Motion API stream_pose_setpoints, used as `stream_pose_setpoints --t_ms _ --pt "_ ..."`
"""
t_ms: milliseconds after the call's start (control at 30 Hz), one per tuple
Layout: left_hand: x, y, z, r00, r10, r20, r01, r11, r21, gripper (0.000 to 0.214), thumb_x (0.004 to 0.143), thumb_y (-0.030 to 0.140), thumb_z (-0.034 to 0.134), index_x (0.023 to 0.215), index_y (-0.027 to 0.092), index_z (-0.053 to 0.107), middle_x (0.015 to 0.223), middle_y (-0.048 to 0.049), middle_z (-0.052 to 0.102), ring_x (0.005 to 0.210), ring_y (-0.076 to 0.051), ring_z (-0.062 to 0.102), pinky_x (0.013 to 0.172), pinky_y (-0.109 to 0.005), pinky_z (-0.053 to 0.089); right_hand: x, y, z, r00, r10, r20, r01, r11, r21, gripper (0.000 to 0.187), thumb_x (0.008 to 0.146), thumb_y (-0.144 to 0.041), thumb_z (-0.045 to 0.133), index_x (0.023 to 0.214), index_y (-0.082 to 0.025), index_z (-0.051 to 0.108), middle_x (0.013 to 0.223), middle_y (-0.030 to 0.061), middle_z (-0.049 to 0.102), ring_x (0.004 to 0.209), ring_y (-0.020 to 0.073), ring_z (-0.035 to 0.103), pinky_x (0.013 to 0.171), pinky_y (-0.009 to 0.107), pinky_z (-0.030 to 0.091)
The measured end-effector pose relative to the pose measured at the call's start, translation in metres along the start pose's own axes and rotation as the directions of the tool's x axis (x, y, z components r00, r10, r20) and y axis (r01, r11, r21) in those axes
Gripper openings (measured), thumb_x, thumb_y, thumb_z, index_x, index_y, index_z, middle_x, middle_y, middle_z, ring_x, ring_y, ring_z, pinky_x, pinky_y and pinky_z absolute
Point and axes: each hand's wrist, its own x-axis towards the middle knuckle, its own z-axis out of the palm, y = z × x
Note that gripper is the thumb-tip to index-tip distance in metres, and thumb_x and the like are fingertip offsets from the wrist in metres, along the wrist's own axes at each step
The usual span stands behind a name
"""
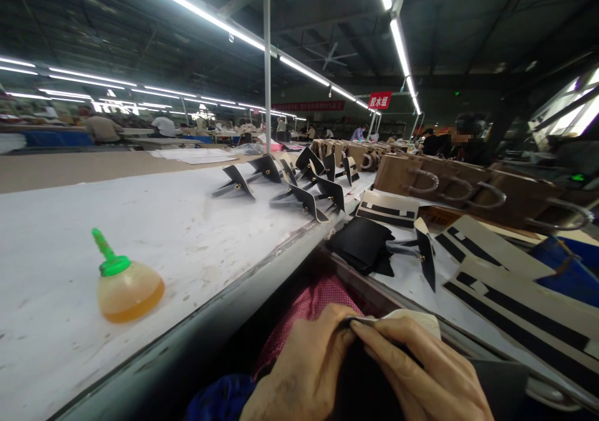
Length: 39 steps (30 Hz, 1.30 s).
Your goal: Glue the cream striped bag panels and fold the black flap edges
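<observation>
Low in front of me, my left hand and my right hand pinch the upper edge of a black leather piece between thumbs and fingers. The fingertips of both hands nearly meet at that edge. A pale, cream-coloured part shows behind the right fingers; how it joins the black piece is hidden. Just beyond my hands lies a stack of black pieces. Beside it a black flap with a small gold fitting stands on edge.
On the white-covered table stand several black flaps with gold fittings and a squeeze bottle of amber liquid with a green cap. At right lie beige panels with black strips. Brown bags line up behind them. People work farther off.
</observation>
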Motion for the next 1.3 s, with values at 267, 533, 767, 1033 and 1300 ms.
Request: stream_pose_setpoints --t_ms 267,533,767,1033,1300 --pt "0.004 -0.003 -0.013 0.974 0.145 -0.172 -0.134 0.988 0.072 0.031 0.104 0.034 0.041 0.108 0.025 0.07 0.099 -0.0049 0.078 0.076 -0.016 0.073 0.069 -0.021 0.06 -0.015 -0.003 -0.001 0.927 0.339 -0.16 -0.364 0.916 -0.168 0.011 0.099 -0.034 0.058 0.105 -0.025 0.06 0.086 -0.0026 0.072 0.075 0.0122 0.07 0.076 0.022 0.054" --pt "-0.001 0.01 -0.015 0.96 0.181 -0.214 -0.153 0.978 0.141 0.032 0.104 0.037 0.043 0.107 0.028 0.073 0.091 -0.0017 0.08 0.071 -0.016 0.073 0.068 -0.02 0.059 -0.016 -0.003 0.002 0.907 0.375 -0.193 -0.4 0.909 -0.114 0.008 0.096 -0.031 0.062 0.102 -0.027 0.059 0.081 -0.0053 0.07 0.069 0.0111 0.069 0.069 0.02 0.053" --pt "-0.001 0.009 -0.011 0.946 0.221 -0.239 -0.199 0.973 0.113 0.033 0.105 0.037 0.042 0.112 0.027 0.073 0.094 -0.0019 0.081 0.071 -0.015 0.073 0.073 -0.02 0.059 -0.018 0.002 0.006 0.872 0.444 -0.204 -0.466 0.882 -0.073 0.012 0.094 -0.037 0.064 0.101 -0.028 0.061 0.08 -0.0061 0.071 0.068 0.0112 0.07 0.066 0.019 0.055" --pt "-0.005 -0.011 -0.014 0.951 0.212 -0.225 -0.215 0.977 0.01 0.027 0.104 0.035 0.046 0.116 0.032 0.071 0.105 0.0022 0.081 0.08 -0.012 0.074 0.076 -0.018 0.055 -0.033 0.013 -0.001 0.788 0.55 -0.276 -0.58 0.814 -0.033 0.012 0.09 -0.036 0.069 0.091 -0.025 0.066 0.078 -0.0021 0.072 0.067 0.0158 0.07 0.064 0.026 0.057" --pt "-0.006 -0.005 -0.013 0.925 0.288 -0.248 -0.302 0.953 -0.02 0.029 0.105 0.035 0.046 0.116 0.03 0.072 0.099 0.0008 0.082 0.075 -0.014 0.074 0.074 -0.02 0.056 -0.029 0.012 -0.004 0.827 0.51 -0.235 -0.529 0.848 -0.02 0.005 0.092 -0.03 0.067 0.09 -0.026 0.07 0.079 -0.0022 0.071 0.069 0.015 0.069 0.064 0.025 0.055"
